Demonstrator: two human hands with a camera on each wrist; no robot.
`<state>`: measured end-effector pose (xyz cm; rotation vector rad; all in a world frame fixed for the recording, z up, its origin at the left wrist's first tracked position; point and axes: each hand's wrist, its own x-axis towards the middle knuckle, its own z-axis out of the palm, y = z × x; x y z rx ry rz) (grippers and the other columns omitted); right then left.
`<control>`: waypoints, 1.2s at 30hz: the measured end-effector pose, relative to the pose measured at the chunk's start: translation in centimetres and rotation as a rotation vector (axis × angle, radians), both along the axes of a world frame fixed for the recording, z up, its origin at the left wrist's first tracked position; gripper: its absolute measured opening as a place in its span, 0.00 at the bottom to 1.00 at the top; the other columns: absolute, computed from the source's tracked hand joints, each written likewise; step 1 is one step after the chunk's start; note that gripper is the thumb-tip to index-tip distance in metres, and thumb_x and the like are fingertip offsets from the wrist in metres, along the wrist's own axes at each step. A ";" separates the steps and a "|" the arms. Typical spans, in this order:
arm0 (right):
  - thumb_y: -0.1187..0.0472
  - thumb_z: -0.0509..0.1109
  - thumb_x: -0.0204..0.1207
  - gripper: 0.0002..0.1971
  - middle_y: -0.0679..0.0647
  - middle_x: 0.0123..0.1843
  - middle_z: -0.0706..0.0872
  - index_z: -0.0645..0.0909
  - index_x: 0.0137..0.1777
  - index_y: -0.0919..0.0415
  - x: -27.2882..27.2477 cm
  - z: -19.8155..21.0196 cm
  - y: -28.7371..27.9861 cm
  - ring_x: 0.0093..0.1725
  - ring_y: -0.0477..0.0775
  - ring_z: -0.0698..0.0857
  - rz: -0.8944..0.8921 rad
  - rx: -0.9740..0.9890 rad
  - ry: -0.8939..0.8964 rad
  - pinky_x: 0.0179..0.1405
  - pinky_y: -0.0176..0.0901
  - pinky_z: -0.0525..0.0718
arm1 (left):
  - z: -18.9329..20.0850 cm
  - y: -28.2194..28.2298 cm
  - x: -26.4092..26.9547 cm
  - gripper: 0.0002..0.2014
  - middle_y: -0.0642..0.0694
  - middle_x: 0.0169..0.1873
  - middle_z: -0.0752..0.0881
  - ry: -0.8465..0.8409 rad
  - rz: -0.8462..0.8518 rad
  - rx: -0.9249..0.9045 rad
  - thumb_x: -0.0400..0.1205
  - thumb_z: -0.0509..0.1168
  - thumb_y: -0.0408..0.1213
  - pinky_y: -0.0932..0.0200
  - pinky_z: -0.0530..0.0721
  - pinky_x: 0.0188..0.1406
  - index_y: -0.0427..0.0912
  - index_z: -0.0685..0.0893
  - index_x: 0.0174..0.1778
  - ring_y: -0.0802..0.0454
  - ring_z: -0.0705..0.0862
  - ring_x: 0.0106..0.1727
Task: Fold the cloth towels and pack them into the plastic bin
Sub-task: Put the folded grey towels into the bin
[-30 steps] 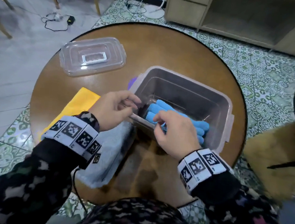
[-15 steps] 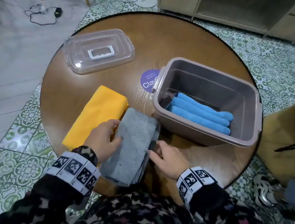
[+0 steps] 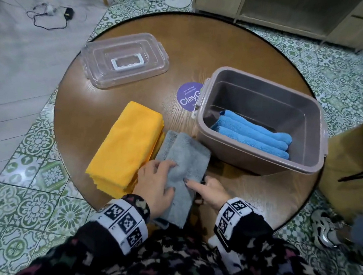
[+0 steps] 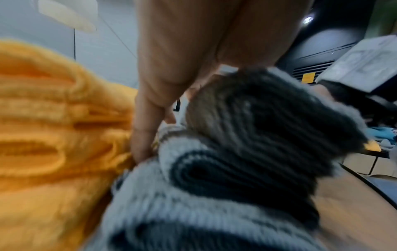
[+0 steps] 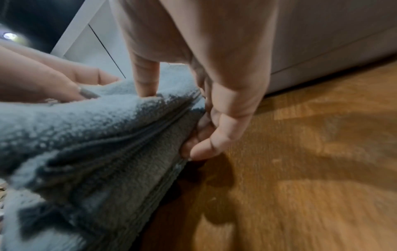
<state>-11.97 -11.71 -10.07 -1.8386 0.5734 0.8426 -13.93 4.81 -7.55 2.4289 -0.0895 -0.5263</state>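
A folded grey towel lies near the round table's front edge, between a folded yellow towel and the grey plastic bin. A folded blue towel lies inside the bin along its near wall. My left hand lies on the grey towel's near left part, one finger reaching down between the grey towel and the yellow towel. My right hand pinches the grey towel's right edge, index finger on top, other fingers curled beneath.
The bin's clear lid with a white handle lies at the table's back left. A purple round sticker sits left of the bin. Bare wooden table lies right of my right hand. Patterned floor tiles surround the table.
One second ago both hands were at the bin with the blue towel. They have since come back to the grey towel; my left hand has slid onto its top and my right index finger rests on it.
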 end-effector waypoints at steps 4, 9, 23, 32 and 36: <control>0.51 0.75 0.71 0.17 0.56 0.61 0.84 0.76 0.55 0.55 -0.1 -1.1 -0.2 0.59 0.56 0.85 -0.046 0.059 0.028 0.56 0.53 0.86 | -1.0 -0.1 -0.1 0.29 0.42 0.75 0.56 0.066 0.041 -0.096 0.77 0.66 0.41 0.50 0.70 0.70 0.58 0.60 0.71 0.40 0.63 0.75; 0.51 0.73 0.58 0.23 0.53 0.59 0.85 0.78 0.55 0.52 -0.1 -1.3 -0.6 0.60 0.55 0.83 -0.118 0.121 0.081 0.58 0.54 0.84 | -0.5 -0.3 0.0 0.31 0.49 0.65 0.68 -0.091 -0.143 -0.081 0.74 0.69 0.45 0.50 0.75 0.62 0.59 0.63 0.71 0.46 0.73 0.65; 0.50 0.73 0.57 0.22 0.53 0.55 0.85 0.77 0.52 0.53 -0.9 -1.3 -0.8 0.59 0.56 0.83 -0.186 0.157 0.077 0.58 0.55 0.84 | -2.1 -1.0 0.6 0.52 0.45 0.76 0.65 0.081 -0.103 0.141 0.63 0.57 0.69 0.49 0.64 0.75 0.45 0.50 0.81 0.43 0.63 0.76; 0.69 0.66 0.74 0.03 0.56 0.34 0.81 0.77 0.42 0.62 -1.4 -2.2 -1.1 0.34 0.52 0.80 -0.288 0.210 0.104 0.31 0.41 0.74 | -1.8 -1.1 0.2 0.52 0.47 0.78 0.55 0.072 -0.070 0.058 0.53 0.48 0.76 0.49 0.53 0.78 0.60 0.59 0.77 0.42 0.53 0.79; 0.65 0.69 0.73 0.06 0.56 0.42 0.82 0.74 0.45 0.59 -1.3 -2.6 -1.3 0.45 0.55 0.81 -0.283 0.197 0.109 0.44 0.48 0.78 | -1.7 -0.5 1.5 0.51 0.39 0.81 0.45 0.262 -0.019 0.041 0.62 0.69 0.69 0.50 0.57 0.78 0.61 0.53 0.78 0.41 0.54 0.81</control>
